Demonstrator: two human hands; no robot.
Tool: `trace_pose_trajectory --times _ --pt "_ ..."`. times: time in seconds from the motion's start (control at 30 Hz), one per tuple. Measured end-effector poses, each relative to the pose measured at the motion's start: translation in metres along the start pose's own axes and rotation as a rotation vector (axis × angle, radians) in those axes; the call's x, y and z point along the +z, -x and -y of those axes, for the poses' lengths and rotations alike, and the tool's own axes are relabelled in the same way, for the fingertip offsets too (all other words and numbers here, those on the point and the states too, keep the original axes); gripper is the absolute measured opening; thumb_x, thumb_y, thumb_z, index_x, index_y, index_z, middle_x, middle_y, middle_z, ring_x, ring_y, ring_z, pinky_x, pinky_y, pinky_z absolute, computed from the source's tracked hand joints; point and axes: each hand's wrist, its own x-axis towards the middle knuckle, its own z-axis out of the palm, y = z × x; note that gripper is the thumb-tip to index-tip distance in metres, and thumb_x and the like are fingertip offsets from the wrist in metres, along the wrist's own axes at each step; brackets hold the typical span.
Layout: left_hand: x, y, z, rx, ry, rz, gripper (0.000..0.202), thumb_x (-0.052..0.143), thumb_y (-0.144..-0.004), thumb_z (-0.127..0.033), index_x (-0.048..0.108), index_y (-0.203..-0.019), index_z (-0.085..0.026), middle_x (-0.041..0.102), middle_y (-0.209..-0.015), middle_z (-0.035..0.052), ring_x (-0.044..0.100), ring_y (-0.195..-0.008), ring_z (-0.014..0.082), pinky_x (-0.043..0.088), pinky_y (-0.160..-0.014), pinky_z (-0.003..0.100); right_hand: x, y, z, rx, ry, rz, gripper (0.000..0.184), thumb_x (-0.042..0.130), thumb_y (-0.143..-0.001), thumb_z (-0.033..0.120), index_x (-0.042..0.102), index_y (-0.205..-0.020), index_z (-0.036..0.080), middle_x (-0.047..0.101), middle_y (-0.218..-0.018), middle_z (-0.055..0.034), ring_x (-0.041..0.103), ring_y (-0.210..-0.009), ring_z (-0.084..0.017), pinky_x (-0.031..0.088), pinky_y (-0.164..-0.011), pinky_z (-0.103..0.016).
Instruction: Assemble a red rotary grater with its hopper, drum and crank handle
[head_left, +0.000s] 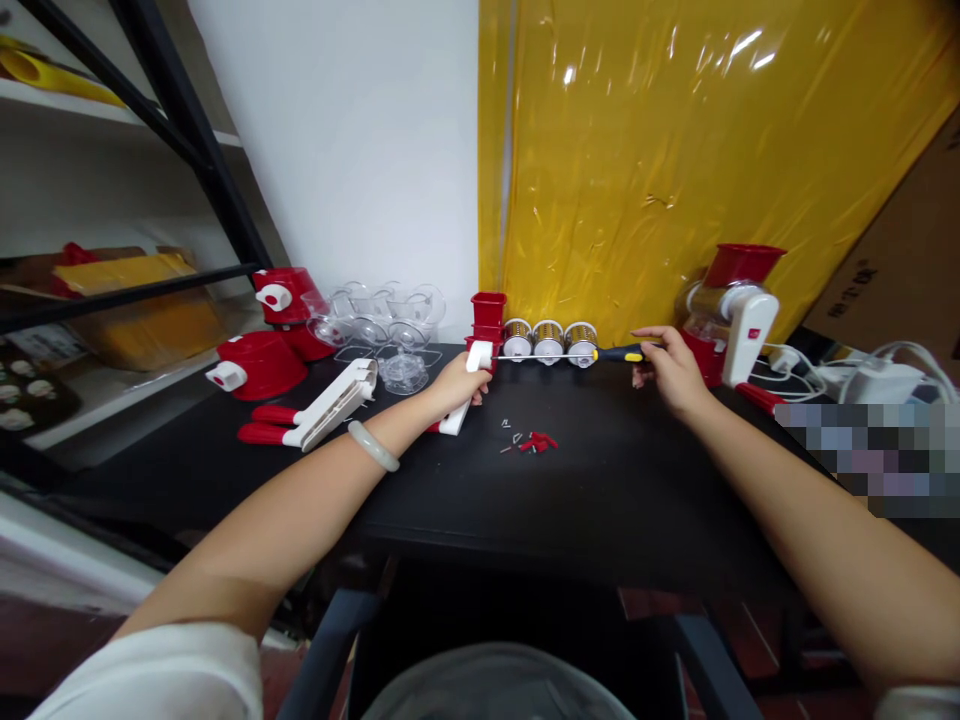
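My left hand (455, 385) is closed around a white plastic handle piece (466, 392) that stands tilted on the black table (600, 500). My right hand (671, 370) grips a screwdriver (592, 354) with a black and yellow handle. Its long metal shaft points left and its tip meets the top of the white piece. A pale bangle (373, 445) sits on my left wrist. Small screws and red bits (531, 440) lie on the table just in front of the white piece.
Behind stand three metal drum blades (548, 340), stacked red cups (488, 315), clear plastic housings (382, 320), red bases (259, 365), another white handle with red grips (315, 412), an assembled red-white grater (731, 310), and white cables (847, 375). A shelf stands at left.
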Motion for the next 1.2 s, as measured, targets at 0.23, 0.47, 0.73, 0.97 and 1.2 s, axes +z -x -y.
trace_pose_trajectory --times 0.23,0.47,0.73,0.97,1.2 --pt "-0.0003 0.0008 -0.0015 -0.008 -0.006 -0.003 0.013 0.053 -0.074 -0.007 0.048 -0.080 -0.017 0.053 -0.052 -0.0047 0.049 -0.037 0.0091 0.040 -0.041 0.021 -0.0012 0.0000 -0.0014 -0.022 -0.003 0.009 0.025 0.060 -0.083 0.038 0.053 -0.104 0.024 0.051 -0.062 0.0055 0.053 -0.042 -0.011 0.043 -0.038 -0.024" --pt "-0.0006 0.0004 -0.0006 -0.014 -0.007 0.000 0.012 0.054 -0.074 -0.008 0.048 -0.079 -0.017 0.054 -0.052 -0.0041 0.049 -0.038 0.0093 0.041 -0.041 0.022 0.0001 0.0029 0.0022 -0.011 -0.002 0.006 0.031 0.064 -0.082 0.045 0.053 -0.102 0.024 0.050 -0.055 0.0068 0.051 -0.039 -0.012 0.043 -0.037 -0.023" --pt "-0.0010 -0.0006 0.0011 -0.015 -0.008 0.002 0.011 0.054 -0.074 -0.008 0.049 -0.078 -0.017 0.054 -0.052 -0.0037 0.049 -0.038 0.0097 0.041 -0.041 0.022 -0.0003 0.0027 0.0047 -0.034 0.029 0.030 0.039 0.065 -0.081 0.054 0.055 -0.102 0.023 0.052 -0.046 0.0068 0.050 -0.036 -0.013 0.041 -0.037 -0.023" --pt "-0.0015 -0.0009 0.0012 -0.008 -0.009 0.001 0.011 0.055 -0.074 -0.008 0.049 -0.077 -0.017 0.054 -0.052 -0.0038 0.049 -0.038 0.0096 0.041 -0.041 0.022 -0.0003 0.0047 0.0067 -0.036 0.103 0.050 0.040 0.059 -0.084 0.058 0.060 -0.096 0.020 0.052 -0.042 0.0047 0.049 -0.033 -0.013 0.038 -0.037 -0.024" --pt "-0.0012 -0.0010 0.0014 -0.022 -0.014 -0.005 0.010 0.055 -0.074 -0.009 0.049 -0.077 -0.017 0.054 -0.051 -0.0035 0.049 -0.038 0.0094 0.042 -0.041 0.021 0.0011 0.0009 0.0045 0.087 -0.100 0.085 0.031 0.053 -0.081 0.041 0.047 -0.107 0.027 0.059 -0.052 0.0049 0.054 -0.038 -0.018 0.041 -0.040 -0.029"
